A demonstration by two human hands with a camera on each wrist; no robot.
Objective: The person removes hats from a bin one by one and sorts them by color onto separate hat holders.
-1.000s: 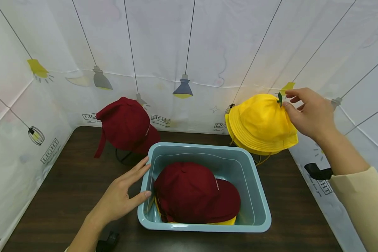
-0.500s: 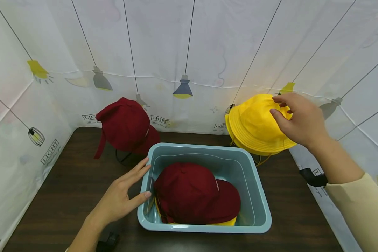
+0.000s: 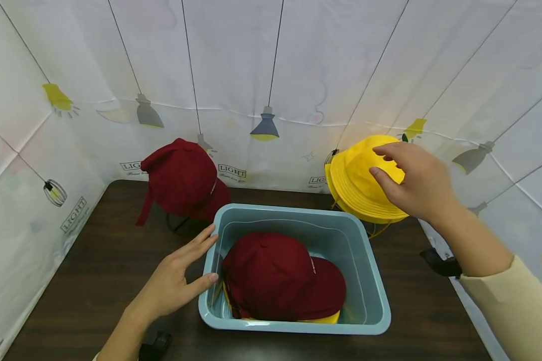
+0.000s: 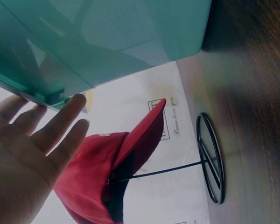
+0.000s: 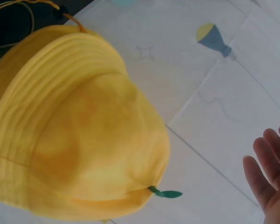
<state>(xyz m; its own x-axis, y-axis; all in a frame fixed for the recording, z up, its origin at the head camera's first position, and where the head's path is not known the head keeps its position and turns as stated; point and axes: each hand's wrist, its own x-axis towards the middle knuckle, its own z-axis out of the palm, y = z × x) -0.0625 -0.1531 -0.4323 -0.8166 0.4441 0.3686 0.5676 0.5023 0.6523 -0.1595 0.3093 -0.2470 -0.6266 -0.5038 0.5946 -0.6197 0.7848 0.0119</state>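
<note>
My left hand (image 3: 173, 283) has its fingers extended, fingertips at the left rim of a light blue plastic bin (image 3: 379, 281). A dark red baseball cap (image 3: 271, 276) lies in the bin, brim to the right, over something yellow (image 3: 327, 318). My right hand (image 3: 417, 183) is relaxed and holds nothing, in front of a yellow bucket hat (image 3: 354, 175) with a green leaf tip (image 5: 165, 192). In the right wrist view the fingers (image 5: 259, 177) stand apart from that hat. Another dark red cap (image 3: 180, 178) sits on a black wire stand (image 4: 210, 158) left of the bin.
The dark brown wooden table (image 3: 95, 281) carries everything. A white cloth backdrop (image 3: 235, 60) printed with lamps rises behind and along both sides. Thin yellow cords (image 3: 379, 230) hang below the bucket hat.
My right hand has moved left and slightly down, from beside the yellow hat's leaf tip to across its right side. The left hand, bin and caps have stayed put.
</note>
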